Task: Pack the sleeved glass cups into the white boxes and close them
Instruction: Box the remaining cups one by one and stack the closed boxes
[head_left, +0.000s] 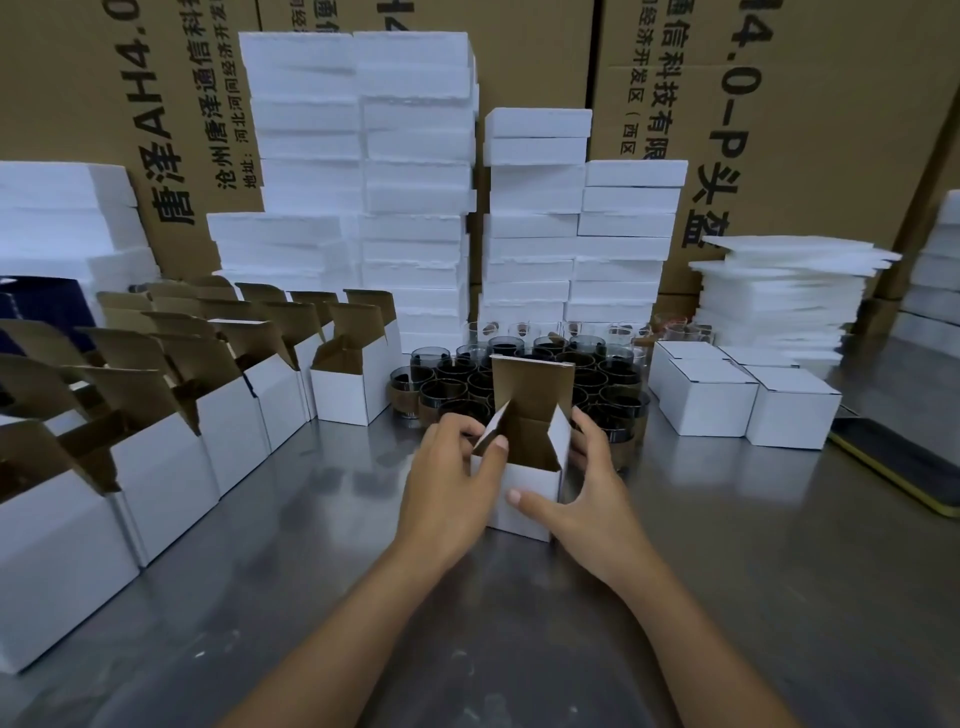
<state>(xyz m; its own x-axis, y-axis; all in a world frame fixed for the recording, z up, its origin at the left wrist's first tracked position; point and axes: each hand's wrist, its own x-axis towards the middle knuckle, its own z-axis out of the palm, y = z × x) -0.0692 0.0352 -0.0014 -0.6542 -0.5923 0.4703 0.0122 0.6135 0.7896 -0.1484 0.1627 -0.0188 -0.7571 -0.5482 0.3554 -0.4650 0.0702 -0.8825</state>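
Partly behind open box: cups.

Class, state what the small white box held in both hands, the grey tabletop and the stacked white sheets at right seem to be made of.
Small white box: likely cardboard, matte white outside, raw brown inside the flaps. Grey tabletop: probably brushed metal, since it gives blurry reflections. Stacked white sheets: possibly foam, with soft, uneven edges.

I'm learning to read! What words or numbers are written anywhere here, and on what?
"唐泽AH4.0", turned sideways, on the left brown carton.
"沧州唐泽通信科技有限", partly hidden, on the same carton.
"4.0-P头盔", sideways, on the right brown carton.
Smaller lines: too blurred.
The white boxes are blank.
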